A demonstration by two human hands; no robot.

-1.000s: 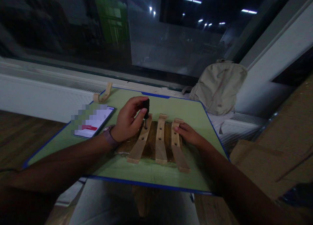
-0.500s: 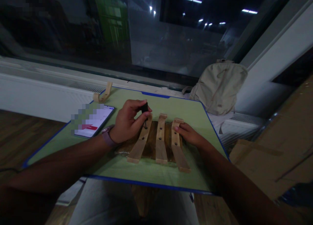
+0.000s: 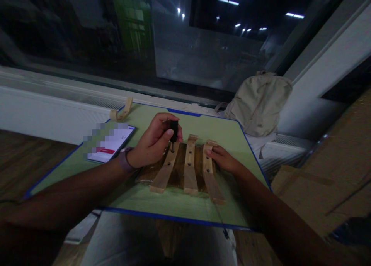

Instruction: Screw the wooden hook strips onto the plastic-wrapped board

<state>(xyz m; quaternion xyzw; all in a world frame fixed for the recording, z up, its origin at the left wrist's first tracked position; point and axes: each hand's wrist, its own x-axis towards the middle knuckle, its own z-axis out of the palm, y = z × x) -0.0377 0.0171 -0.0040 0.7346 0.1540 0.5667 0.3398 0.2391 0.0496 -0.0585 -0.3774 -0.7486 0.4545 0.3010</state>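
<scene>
My left hand (image 3: 155, 140) is closed around the black handle of a screwdriver (image 3: 174, 131). The screwdriver stands nearly upright, its tip at the upper hole of the left wooden hook (image 3: 164, 174). A middle wooden hook (image 3: 190, 173) and a right wooden hook (image 3: 213, 185) lie beside it, each with two dark holes or screws. All three rest across a brown board (image 3: 179, 169), which looks wrapped in clear film. My right hand (image 3: 223, 158) grips the upper part of the right hook, thumb on top; its other fingers are partly hidden.
The light green table (image 3: 121, 192) has a blue edge. A phone (image 3: 111, 146) lies on its left side, with another wooden hook (image 3: 123, 110) at the far left corner. A backpack (image 3: 261, 102) sits by the window, and a cardboard box (image 3: 313, 188) stands at right.
My left hand has shifted its fingers on the screwdriver handle, which is more upright and shows more. My right hand and the hooks look almost the same.
</scene>
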